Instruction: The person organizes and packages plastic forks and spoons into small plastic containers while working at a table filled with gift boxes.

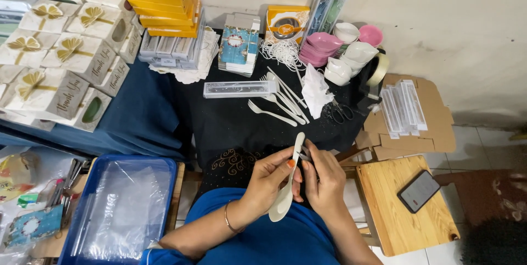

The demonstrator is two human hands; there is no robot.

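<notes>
The left hand (268, 180) is closed around a cream plastic spoon (289, 188), thumb laid on the handle, fingers curled behind it, the bowl pointing down toward the person's lap. The right hand (324, 180) sits just beside it, fingers bent in against the upper handle; it seems to pinch something small and dark there, but what that is cannot be told. Both hands hold the spoon close to the body, over the blue shirt.

To do this well, I judge the left hand should keep the handle steady while the right fingertips work close to the stem, so the piece stays straight along it.

Just beyond the fingers, on the black cloth (230, 128), lie more cream plastic forks and spoons (280, 100), about five, overlapping too much for a sure count. Left of them lies one long clear plastic box (240, 89); right of them one crumpled white tissue (315, 90) and one pair of black scissors (340, 112). Farther off stand white and pink small dishes (343, 51), stacked and uncountable. To the right of the hands one dark phone (418, 191) rests on a wooden stool (395, 226); to the left is one blue plastic tray (118, 210).
</notes>
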